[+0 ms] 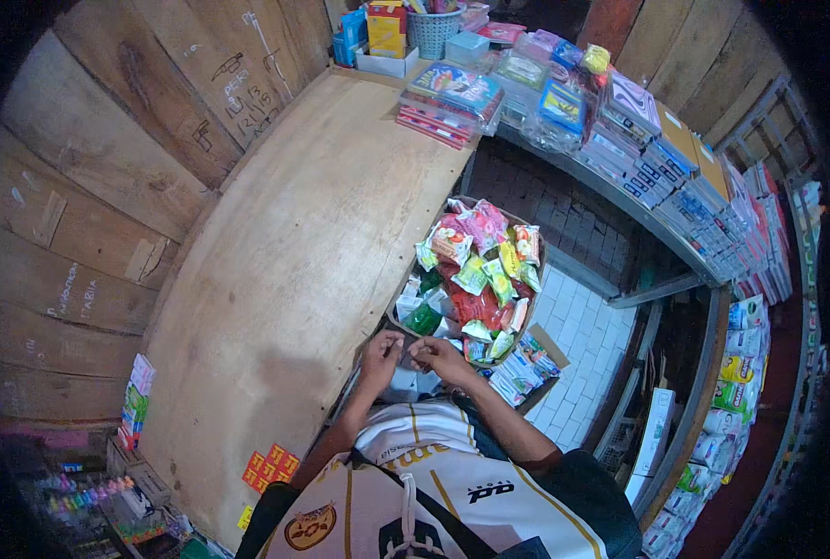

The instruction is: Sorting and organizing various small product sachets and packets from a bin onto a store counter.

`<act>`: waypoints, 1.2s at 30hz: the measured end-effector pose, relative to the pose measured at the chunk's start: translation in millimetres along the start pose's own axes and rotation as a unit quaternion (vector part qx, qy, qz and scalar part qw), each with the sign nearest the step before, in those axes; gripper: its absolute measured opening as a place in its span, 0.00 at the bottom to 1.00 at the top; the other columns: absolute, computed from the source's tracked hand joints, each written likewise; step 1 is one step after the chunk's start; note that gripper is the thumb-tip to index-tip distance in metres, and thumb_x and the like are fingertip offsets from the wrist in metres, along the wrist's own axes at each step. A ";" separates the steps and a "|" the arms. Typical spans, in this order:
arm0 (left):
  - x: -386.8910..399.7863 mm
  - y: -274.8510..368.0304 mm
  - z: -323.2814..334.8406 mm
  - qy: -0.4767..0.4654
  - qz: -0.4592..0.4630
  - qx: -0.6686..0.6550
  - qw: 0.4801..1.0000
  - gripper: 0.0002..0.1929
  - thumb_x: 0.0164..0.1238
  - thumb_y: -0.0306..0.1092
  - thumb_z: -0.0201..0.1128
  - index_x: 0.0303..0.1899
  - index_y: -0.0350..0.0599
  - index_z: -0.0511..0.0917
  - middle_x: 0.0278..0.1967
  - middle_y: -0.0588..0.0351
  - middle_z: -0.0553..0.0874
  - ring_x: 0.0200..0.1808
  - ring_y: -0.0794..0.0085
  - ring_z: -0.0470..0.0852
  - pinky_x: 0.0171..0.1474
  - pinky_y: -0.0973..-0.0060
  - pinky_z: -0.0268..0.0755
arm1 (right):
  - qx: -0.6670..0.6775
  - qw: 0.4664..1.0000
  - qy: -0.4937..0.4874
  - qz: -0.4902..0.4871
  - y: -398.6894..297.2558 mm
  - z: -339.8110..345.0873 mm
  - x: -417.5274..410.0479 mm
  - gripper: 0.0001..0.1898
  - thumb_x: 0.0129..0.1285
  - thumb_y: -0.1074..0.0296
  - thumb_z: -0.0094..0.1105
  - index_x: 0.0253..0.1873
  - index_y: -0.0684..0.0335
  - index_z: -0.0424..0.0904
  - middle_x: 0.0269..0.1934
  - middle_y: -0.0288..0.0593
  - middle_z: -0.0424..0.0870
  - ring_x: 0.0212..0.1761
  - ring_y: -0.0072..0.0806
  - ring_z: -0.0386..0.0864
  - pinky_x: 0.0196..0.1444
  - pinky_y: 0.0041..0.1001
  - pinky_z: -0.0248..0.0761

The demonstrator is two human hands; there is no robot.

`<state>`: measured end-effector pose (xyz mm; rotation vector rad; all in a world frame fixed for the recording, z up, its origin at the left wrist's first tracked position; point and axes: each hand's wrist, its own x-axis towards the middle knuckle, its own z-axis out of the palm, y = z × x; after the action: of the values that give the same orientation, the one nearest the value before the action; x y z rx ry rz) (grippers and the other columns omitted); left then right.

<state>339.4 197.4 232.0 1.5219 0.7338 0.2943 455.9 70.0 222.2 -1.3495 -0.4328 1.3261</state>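
Note:
My left hand (383, 349) is held over the near edge of a box filled with wrapped packets, its fingers curled. Close on its right, my right hand (432, 355) has bent fingers too, and the two hands do not touch. Whether anything thin lies between the fingertips is too small to tell. Past my fingers the box holds pink fruit-print packets (451, 240), yellow-green packets (500, 283), a red plastic-wrapped bundle (474, 307) and a green item (422, 319). Something pale grey (404, 383) shows below my hands, in front of my shirt.
A wooden tabletop (282, 230) extends on the left, with red-and-yellow packets (271, 467) at its near end. A carton of small boxes (526, 370) sits right of my right hand. Stacked books (666, 175) line the shelf beyond, and packaged goods (736, 370) hang at the right.

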 end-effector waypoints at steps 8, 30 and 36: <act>26.0 -9.4 5.3 -0.028 -0.003 -0.017 0.999 0.05 0.69 0.26 0.56 0.42 0.38 0.77 0.26 0.62 0.79 0.25 0.83 0.73 0.29 0.83 0.65 | -0.003 1.000 0.006 -0.005 -0.3 -19.1 -14.2 0.07 0.68 0.68 0.55 0.46 0.63 0.76 0.34 0.34 0.79 0.35 0.19 0.76 0.37 0.20 0.70; 72.9 -22.7 17.2 -0.124 0.043 0.100 0.986 0.06 0.66 0.28 0.59 0.41 0.39 0.78 0.29 0.56 0.82 0.31 0.75 0.79 0.36 0.77 0.73 | 0.051 0.969 0.239 0.024 40.0 -23.5 -68.0 0.08 0.67 0.66 0.56 0.44 0.63 0.76 0.35 0.38 0.81 0.34 0.21 0.77 0.38 0.22 0.72; 69.6 -21.3 16.2 -0.144 0.048 0.145 0.978 0.08 0.62 0.26 0.61 0.42 0.42 0.78 0.33 0.55 0.83 0.32 0.72 0.80 0.38 0.76 0.73 | 0.017 0.964 0.264 -0.006 24.5 -18.8 -56.7 0.07 0.67 0.68 0.55 0.44 0.65 0.76 0.34 0.39 0.82 0.33 0.21 0.78 0.37 0.22 0.72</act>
<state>396.1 225.2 192.4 1.8328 0.4865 0.0337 444.7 6.5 221.0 -1.5987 -0.0505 0.9062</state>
